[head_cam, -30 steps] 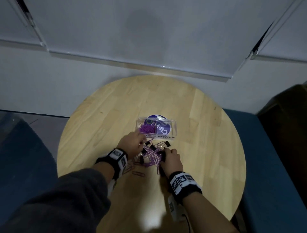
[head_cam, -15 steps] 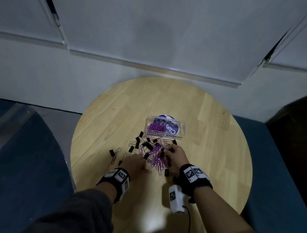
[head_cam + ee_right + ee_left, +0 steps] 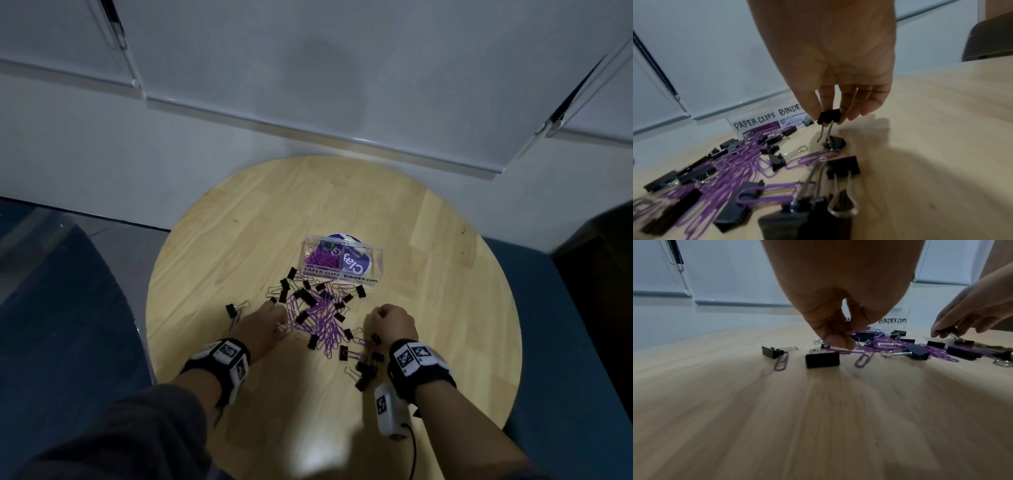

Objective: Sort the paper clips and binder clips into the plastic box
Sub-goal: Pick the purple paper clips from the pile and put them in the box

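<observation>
A clear plastic box (image 3: 376, 263) stands mid-table, its left half marked PAPER CLIPS and holding purple paper clips (image 3: 322, 258), its right half marked BINDER CLIPS. In front of it lies a mixed heap (image 3: 318, 315) of purple paper clips and black binder clips. My left hand (image 3: 277, 310) is at the heap's left edge; in the left wrist view its fingertips (image 3: 840, 341) pinch a purple paper clip (image 3: 840, 351) lying on the wood. My right hand (image 3: 376, 313) is right of the heap and pinches a black binder clip (image 3: 830, 115), whose wire handles hang down onto another binder clip (image 3: 835, 142).
The round wooden table (image 3: 445, 308) is bordered by blue seats on the left (image 3: 51, 308) and right (image 3: 565, 342). A white wall with blinds rises behind it. More binder clips (image 3: 364, 371) lie near my right wrist. One binder clip (image 3: 233, 308) sits apart at the left.
My left hand drew back from the box to the heap's left edge. My right hand moved right, out of the heap, with a binder clip lifted. The head view shifted.
</observation>
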Tool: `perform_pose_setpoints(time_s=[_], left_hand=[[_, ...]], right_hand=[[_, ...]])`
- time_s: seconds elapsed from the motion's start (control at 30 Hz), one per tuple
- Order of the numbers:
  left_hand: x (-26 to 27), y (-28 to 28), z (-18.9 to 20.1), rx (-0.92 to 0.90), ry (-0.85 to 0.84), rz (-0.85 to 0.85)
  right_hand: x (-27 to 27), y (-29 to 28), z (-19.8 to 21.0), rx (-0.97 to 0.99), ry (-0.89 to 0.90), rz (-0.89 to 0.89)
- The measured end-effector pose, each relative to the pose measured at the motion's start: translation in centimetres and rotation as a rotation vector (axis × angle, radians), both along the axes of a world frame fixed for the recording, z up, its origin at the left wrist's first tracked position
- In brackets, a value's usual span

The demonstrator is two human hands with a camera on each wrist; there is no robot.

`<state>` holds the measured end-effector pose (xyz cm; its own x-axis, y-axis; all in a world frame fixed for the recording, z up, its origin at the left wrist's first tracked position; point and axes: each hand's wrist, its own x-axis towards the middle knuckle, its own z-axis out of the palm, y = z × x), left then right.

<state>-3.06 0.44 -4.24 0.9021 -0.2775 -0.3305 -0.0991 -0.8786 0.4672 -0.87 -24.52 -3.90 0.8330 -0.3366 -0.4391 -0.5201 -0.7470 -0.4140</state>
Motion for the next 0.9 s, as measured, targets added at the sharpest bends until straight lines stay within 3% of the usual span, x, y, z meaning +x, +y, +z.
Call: perform_pose_setpoints(time_s=[0.13,0.3,0.4,0.6,0.7,0.8,0.9], left_hand=[[0.5,-0.7,0.7,0.031,0.027,0.018],[-0.1,-3.9,0.4,0.233,-0.052,-0.367],[0.1,-5.5,-0.5,0.374,-0.068,-0.46],[0.5,-4.9,-1.5,0.412,-0.235,-0.401],[0.7,-4.1,-1.7,0.413,-0.349,-0.375],[0.4,-3.3,-1.6,0.344,-0.338,-0.375],[0.0,-3.5,-1.0,0.308,-0.246,-0.343]], right_hand=[[-0.7,0.5,0.1,-0.201,-0.05,0.185],[-1.9,0.9,0.4,-0.297,0.011,0.506],[-2.2,1.1,0.3,-0.336,0.069,0.604],[-1.9,1.7,0.6,-0.244,0.088,0.559],[-1.7,1.7,1.5,-0.074,0.007,0.436],[-1.7,1.2,2.5,0.157,-0.042,0.298],[-2.4,0.7,2.4,0.109,0.067,0.431]])
